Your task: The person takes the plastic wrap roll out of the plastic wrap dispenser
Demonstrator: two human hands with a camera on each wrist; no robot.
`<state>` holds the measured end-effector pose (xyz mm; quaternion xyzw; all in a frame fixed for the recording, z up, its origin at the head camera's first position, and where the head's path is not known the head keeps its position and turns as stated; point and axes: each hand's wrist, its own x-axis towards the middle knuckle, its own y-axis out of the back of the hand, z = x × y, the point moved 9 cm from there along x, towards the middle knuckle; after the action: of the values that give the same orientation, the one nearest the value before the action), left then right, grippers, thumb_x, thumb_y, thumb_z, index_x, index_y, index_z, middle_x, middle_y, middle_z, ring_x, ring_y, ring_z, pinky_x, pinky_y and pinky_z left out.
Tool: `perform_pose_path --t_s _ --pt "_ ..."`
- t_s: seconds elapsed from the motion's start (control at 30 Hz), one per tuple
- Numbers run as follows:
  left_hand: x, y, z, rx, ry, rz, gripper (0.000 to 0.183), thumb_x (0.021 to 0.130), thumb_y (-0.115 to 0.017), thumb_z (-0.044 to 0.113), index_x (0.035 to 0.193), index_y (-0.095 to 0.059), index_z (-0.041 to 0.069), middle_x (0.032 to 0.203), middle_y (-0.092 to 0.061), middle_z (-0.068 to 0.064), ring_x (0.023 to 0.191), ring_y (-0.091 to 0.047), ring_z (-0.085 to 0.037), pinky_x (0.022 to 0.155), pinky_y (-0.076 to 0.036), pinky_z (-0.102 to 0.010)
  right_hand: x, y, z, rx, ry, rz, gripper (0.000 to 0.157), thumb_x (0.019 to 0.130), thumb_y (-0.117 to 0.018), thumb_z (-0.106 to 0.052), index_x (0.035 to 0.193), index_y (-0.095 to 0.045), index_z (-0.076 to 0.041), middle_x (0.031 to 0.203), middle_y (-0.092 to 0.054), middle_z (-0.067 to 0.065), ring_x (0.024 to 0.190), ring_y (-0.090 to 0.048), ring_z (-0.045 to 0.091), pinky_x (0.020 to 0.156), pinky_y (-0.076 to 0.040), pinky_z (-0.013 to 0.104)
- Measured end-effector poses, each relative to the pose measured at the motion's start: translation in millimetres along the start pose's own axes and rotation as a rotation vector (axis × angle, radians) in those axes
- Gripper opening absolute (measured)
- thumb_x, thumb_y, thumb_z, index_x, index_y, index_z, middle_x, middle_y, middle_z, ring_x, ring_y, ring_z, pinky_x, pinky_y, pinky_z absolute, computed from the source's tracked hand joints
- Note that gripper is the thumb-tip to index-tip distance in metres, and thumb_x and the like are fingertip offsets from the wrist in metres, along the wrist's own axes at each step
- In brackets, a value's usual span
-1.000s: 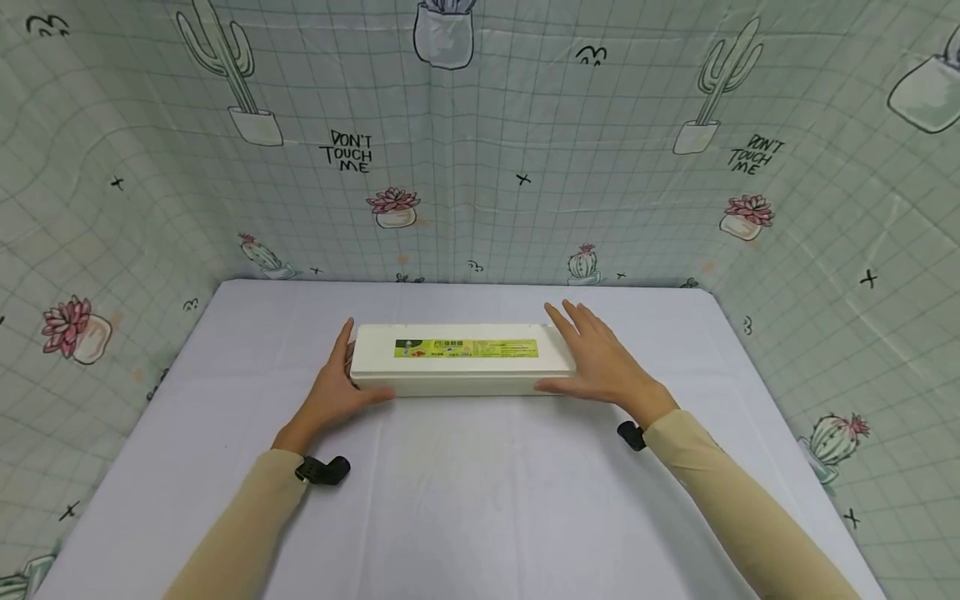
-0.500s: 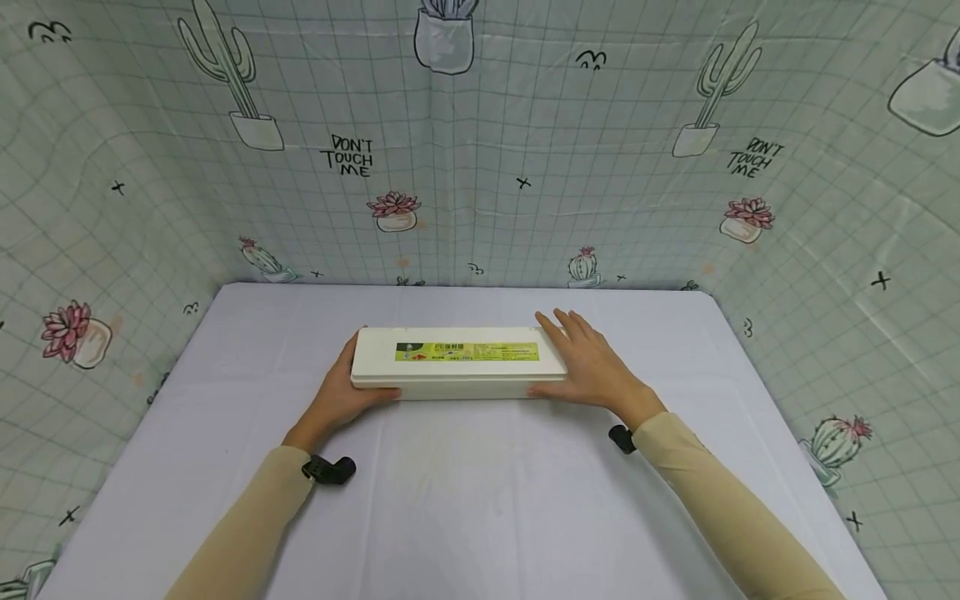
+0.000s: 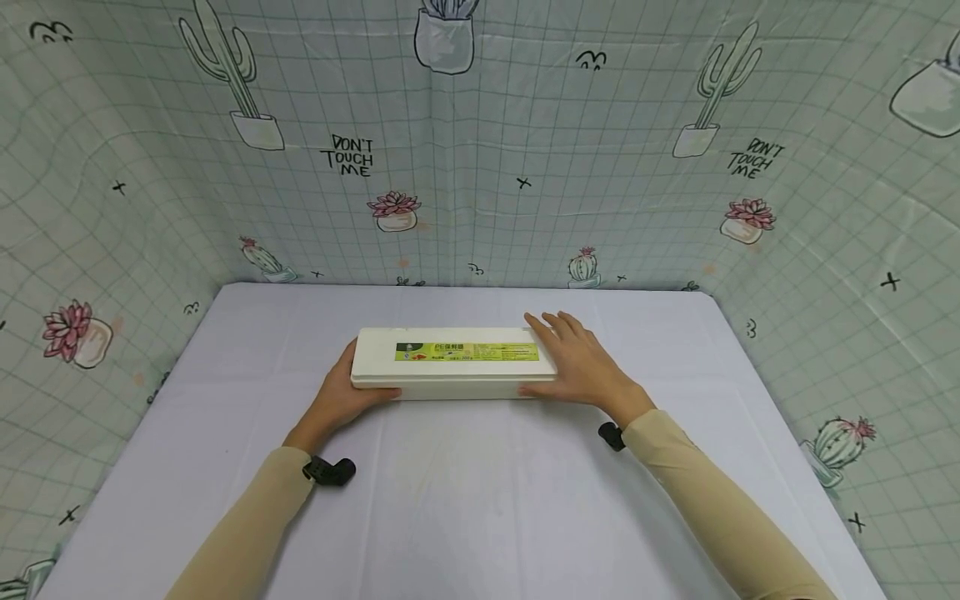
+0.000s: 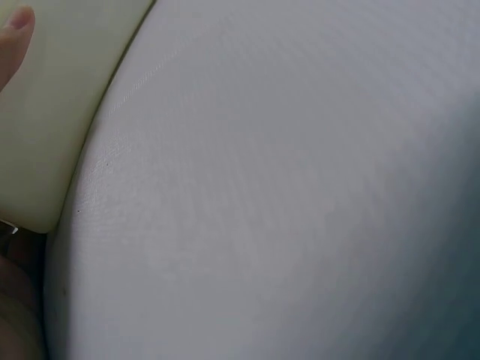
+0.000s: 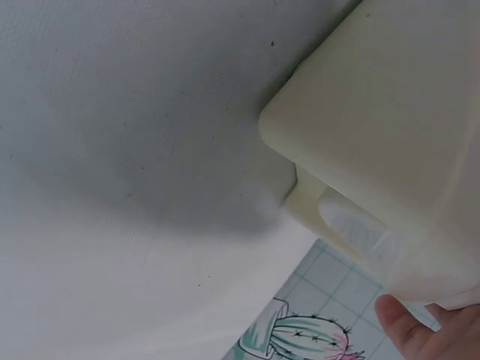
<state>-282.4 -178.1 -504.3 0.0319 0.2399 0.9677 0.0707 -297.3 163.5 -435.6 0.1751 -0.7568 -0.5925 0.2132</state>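
Note:
A long white cling film box with a yellow-green label lies crosswise on the table. My left hand grips its left end, the thumb along the front face and the other fingers mostly hidden by the end. In the left wrist view, that thumb lies against the box's front. At the right end, my right hand spreads straight fingers past the back edge, its thumb low by the front face. The right wrist view shows the box's end with a slotted part, and fingertips close to the lid side.
A white cloth covers the table. Behind and at both sides hangs a grid-patterned curtain with cactus prints. Each wrist carries a small black camera just below the hand.
My left hand has closed in on the box's left end, its fingers sinking from sight. My right hand has slid left over the right end. The box stays put.

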Motion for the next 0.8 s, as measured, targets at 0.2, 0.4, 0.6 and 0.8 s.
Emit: perform_pose_path --t_s 0.2,0.4,0.6,0.8 --pt "-1.4 1.2 0.6 -0.01 0.006 0.005 0.118 0.077 -0.093 0.029 0.165 -0.017 0.012 0.163 -0.038 -0.016 0.15 -0.034 -0.039 0.12 -0.026 -0.062 1.4 -0.2 -2.4 -0.02 0.012 0.01 0.111 0.077 -0.076 -0.074 0.162 -0.033 -0.019 0.157 -0.043 0.019 0.146 -0.036 0.044 0.111 -0.037 0.064" --pt "-2.4 0.9 -0.4 -0.008 0.021 0.01 0.118 0.077 -0.093 0.031 0.165 -0.017 0.013 0.163 -0.038 -0.015 0.15 -0.035 -0.038 0.12 -0.027 -0.062 1.7 -0.5 -3.6 -0.023 0.017 0.01 0.107 0.075 -0.076 -0.075 0.159 -0.04 -0.019 0.147 -0.052 0.017 0.138 -0.045 0.04 0.106 -0.042 0.06" --pt "-0.8 0.4 -0.6 -0.017 0.019 0.011 0.118 0.076 -0.093 0.032 0.165 -0.018 0.015 0.163 -0.039 -0.014 0.15 -0.036 -0.038 0.12 -0.026 -0.062 3.8 -0.3 -2.0 -0.009 0.002 0.012 0.1 0.076 -0.077 -0.073 0.155 -0.044 -0.023 0.143 -0.053 0.015 0.133 -0.047 0.04 0.103 -0.043 0.059" --pt "0.2 -0.4 0.1 -0.024 0.018 0.008 0.118 0.076 -0.093 0.03 0.165 -0.018 0.014 0.163 -0.038 -0.014 0.15 -0.035 -0.038 0.121 -0.026 -0.062 3.7 -0.2 0.3 0.006 -0.015 0.012 0.096 0.075 -0.078 -0.073 0.152 -0.049 -0.023 0.143 -0.054 0.016 0.132 -0.048 0.04 0.104 -0.042 0.059"
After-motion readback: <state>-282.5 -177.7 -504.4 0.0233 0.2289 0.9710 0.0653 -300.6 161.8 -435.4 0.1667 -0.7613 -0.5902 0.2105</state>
